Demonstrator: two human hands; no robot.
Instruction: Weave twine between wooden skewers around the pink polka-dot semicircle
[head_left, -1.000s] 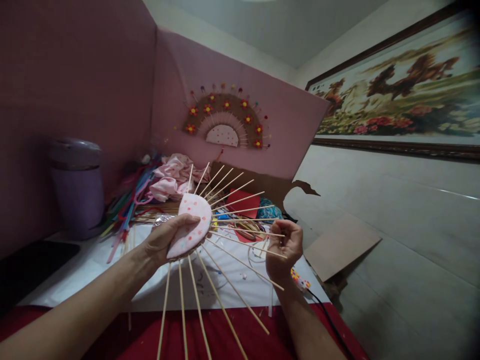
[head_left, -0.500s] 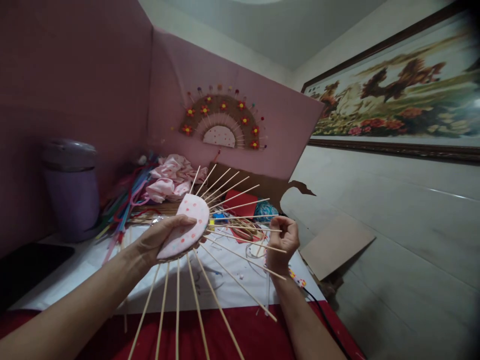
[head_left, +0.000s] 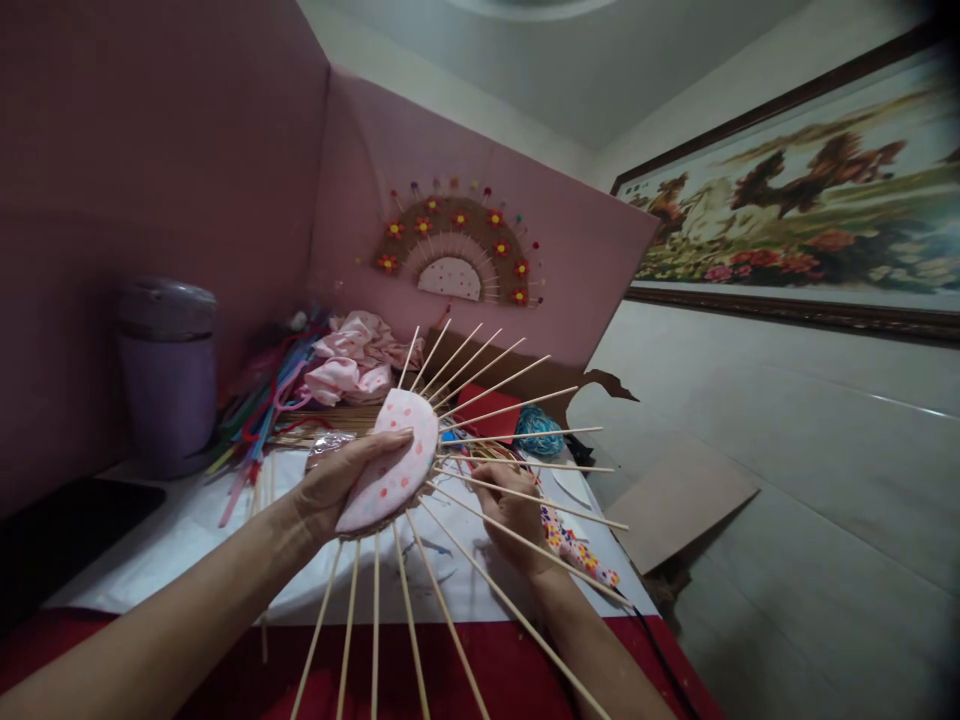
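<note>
My left hand [head_left: 349,475] grips a half-round pad [head_left: 394,465] covered in pale fabric with pink-red dots, thumb on top and fingers beneath. Thin wooden sticks [head_left: 525,438] fan out from its curved edge like rays, several of them pointing up, right and down toward me. Behind the sticks on the right side, close to the pad, is my right hand [head_left: 514,515], with its fingers curled together. What those fingers hold, if anything, is hidden.
A finished-looking fan with flowers [head_left: 450,240] hangs on the pink board. Behind my hands lie pink cloth [head_left: 349,360], a blue yarn ball [head_left: 538,430] and red paper [head_left: 484,412]. A purple bin [head_left: 169,390] stands left; a flowered glue gun-like object [head_left: 577,550] lies right.
My right hand has moved left, from the outer stick ends to near the pad. The pad and sticks have shifted slightly right in view, still in my left hand.
</note>
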